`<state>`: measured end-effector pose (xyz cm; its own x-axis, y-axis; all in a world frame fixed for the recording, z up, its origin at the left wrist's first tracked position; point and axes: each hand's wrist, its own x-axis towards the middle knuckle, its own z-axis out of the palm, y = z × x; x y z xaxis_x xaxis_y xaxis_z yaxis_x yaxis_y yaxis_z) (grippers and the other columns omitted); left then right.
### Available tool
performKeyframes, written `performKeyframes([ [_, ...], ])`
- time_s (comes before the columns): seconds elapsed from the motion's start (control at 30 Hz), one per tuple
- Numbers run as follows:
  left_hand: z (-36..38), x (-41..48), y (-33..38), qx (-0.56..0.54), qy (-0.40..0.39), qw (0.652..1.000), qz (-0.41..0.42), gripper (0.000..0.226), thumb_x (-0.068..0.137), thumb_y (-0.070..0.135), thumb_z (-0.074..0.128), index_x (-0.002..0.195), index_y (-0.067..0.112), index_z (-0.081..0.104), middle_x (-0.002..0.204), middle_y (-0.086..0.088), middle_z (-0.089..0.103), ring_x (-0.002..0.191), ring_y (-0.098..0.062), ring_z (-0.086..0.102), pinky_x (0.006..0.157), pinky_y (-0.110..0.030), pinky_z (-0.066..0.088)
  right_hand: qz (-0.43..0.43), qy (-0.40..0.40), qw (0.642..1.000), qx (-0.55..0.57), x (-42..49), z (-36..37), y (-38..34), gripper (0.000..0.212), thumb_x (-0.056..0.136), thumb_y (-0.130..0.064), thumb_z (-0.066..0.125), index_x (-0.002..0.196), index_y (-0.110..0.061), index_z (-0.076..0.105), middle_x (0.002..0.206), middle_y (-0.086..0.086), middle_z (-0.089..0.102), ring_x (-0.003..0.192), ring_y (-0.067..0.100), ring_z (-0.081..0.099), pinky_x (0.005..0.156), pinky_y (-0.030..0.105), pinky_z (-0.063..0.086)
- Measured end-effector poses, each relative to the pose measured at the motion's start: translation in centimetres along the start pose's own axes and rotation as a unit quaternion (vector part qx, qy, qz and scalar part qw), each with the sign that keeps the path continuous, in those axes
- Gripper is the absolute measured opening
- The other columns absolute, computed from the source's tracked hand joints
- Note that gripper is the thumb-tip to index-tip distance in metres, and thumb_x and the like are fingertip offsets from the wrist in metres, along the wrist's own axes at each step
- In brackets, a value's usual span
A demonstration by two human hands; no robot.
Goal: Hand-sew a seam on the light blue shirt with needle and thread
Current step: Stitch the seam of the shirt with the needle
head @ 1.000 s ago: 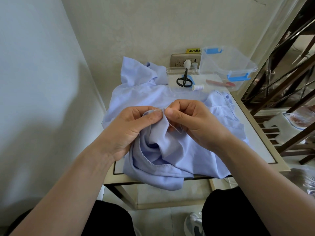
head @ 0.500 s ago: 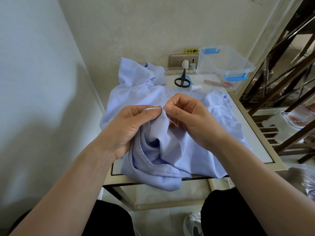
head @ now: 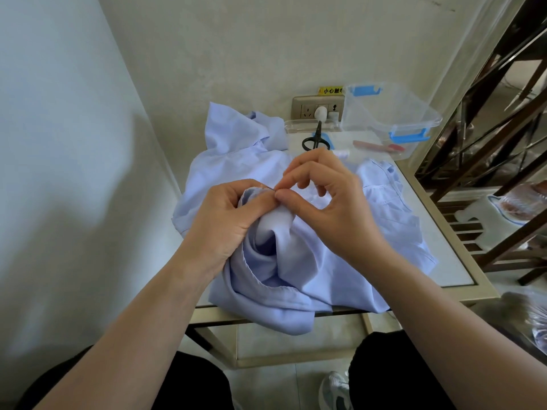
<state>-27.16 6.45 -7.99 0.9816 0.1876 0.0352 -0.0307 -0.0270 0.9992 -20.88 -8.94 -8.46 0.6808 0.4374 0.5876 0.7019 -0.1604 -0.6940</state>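
Blue shirt (head: pixel 349 261), one; left hand (head: pixel 225 223) grips fold, right hand (head: pixel 331 208) pinches one needle (head: pixel 273 189).

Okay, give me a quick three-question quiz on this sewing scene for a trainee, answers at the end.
1. True or false: the scissors lie beyond the light blue shirt, untouched by either hand.
2. The left hand is: A) gripping bunched shirt fabric, B) holding the scissors, C) lying flat on the table.
3. What does the right hand pinch beside the left thumb?
Key: 1 true. 2 A. 3 the needle, of which only a sliver shows.
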Motion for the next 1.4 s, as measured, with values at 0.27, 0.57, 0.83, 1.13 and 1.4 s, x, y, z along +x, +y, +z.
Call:
performKeyframes([
  [0.27, -0.2, 0.2, -0.4, 0.056, 0.040, 0.998, 0.008, 0.041, 0.087, 0.027, 0.068, 0.062, 0.001, 0.048, 0.060, -0.006, 0.043, 0.057, -0.012, 0.041, 0.056, -0.020, 0.038, -0.150, -0.050, 0.987, -0.030, -0.5, 0.4, -1.3, 0.006, 0.094, -0.007, 0.060, 0.089, -0.006, 0.064, 0.091, -0.002, 0.065, 0.088, 0.020, 0.059, 0.084, 0.040, 0.044],
  [0.57, -0.6, 0.5, -0.3, 0.037, 0.080, 0.996, 0.026, 0.053, 0.082, 0.036, 0.062, 0.083, -0.016, 0.050, 0.079, -0.009, 0.049, 0.072, -0.021, 0.043, 0.069, -0.034, 0.041, 0.220, -0.464, 0.757, 0.405, -0.1, -3.4, -2.3, 0.009, 0.098, -0.006, 0.041, 0.096, -0.008, 0.050, 0.056, 0.001, 0.049, 0.044, 0.011, 0.045, 0.054, 0.026, 0.050],
  [0.83, -0.1, 0.3, -0.4, 0.076, 0.093, 0.991, 0.057, 0.021, 0.094, 0.023, 0.063, 0.079, 0.008, 0.065, 0.067, 0.004, 0.062, 0.066, -0.010, 0.058, 0.066, -0.027, 0.047, 0.250, -0.123, 0.939, 0.200, 0.4, -1.5, -1.2, 0.017, 0.085, -0.026, 0.072, 0.087, -0.013, 0.061, 0.056, -0.004, 0.032, 0.048, 0.009, 0.025, 0.046, 0.015, 0.026],
  [1.13, 0.1, 0.1, -0.2, 0.098, 0.081, 0.988, 0.089, 0.020, 0.093, 0.020, 0.065, 0.073, 0.018, 0.065, 0.064, 0.012, 0.062, 0.063, -0.005, 0.056, 0.065, -0.022, 0.045, 0.210, -0.091, 0.967, 0.110, 0.2, -0.5, -1.2, 0.013, 0.088, -0.012, 0.071, 0.080, -0.002, 0.066, 0.051, -0.007, 0.029, 0.046, 0.005, 0.025, 0.050, 0.015, 0.024],
  [1.4, -0.1, 0.0, -0.1, 0.091, 0.079, 0.989, 0.082, 0.021, 0.093, 0.021, 0.065, 0.072, 0.020, 0.064, 0.063, 0.015, 0.061, 0.063, -0.003, 0.056, 0.065, -0.020, 0.045, 0.181, -0.153, 0.963, 0.124, 0.3, -2.4, -1.0, 0.008, 0.086, -0.017, 0.074, 0.086, -0.009, 0.071, 0.060, 0.011, 0.029, 0.054, 0.016, 0.025, 0.054, 0.027, 0.027],
])
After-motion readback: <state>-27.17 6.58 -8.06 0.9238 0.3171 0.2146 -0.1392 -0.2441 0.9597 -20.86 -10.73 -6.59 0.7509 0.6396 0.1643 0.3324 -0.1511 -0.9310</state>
